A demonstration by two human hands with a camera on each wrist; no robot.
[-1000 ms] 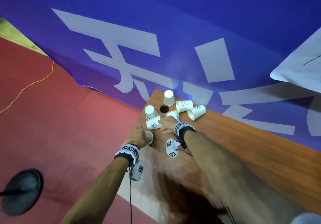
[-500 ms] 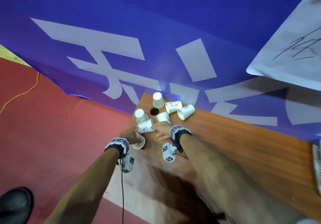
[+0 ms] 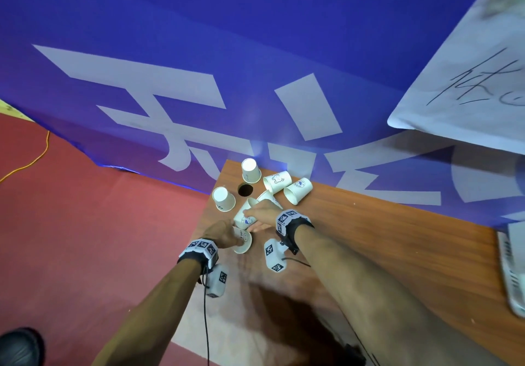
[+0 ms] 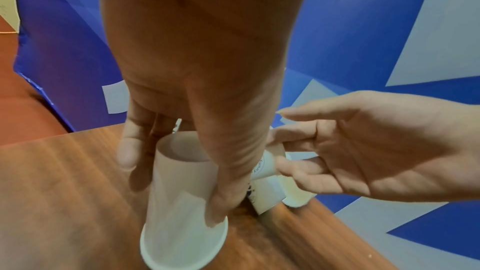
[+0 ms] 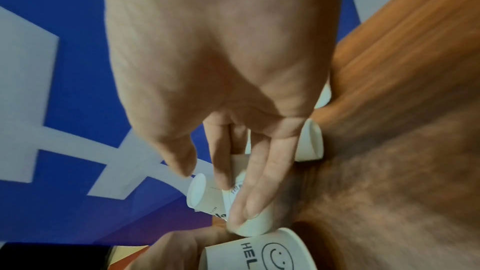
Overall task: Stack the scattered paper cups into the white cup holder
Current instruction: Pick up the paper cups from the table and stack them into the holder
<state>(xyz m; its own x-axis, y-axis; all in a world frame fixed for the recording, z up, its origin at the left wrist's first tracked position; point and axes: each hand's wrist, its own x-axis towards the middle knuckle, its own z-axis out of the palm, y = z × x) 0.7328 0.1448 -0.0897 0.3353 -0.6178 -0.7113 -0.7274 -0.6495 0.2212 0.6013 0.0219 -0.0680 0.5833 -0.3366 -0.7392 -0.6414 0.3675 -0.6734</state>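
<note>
Several white paper cups lie scattered on the wooden table (image 3: 369, 252). My left hand (image 3: 227, 233) grips a cup with a smiley face (image 3: 243, 242), thumb and fingers round its wall (image 4: 182, 202), its mouth facing me. My right hand (image 3: 254, 215) holds a cup with a blue logo (image 3: 245, 219) tilted just above the smiley cup (image 5: 259, 254). In the right wrist view my fingers (image 5: 259, 182) lie along the logo cup (image 5: 255, 226). No white cup holder shows in any view.
A dark round hole (image 3: 245, 189) opens in the table between the cups. Two cups stand upside down (image 3: 250, 170) (image 3: 223, 198), and others lie on their sides (image 3: 277, 181) (image 3: 297, 190). The blue banner (image 3: 255, 67) backs the table; red floor (image 3: 85, 223) lies to the left.
My right hand has taken the blue-logo cup off the table and tilted it. My left hand has brought the smiley cup to the right, close under it.
</note>
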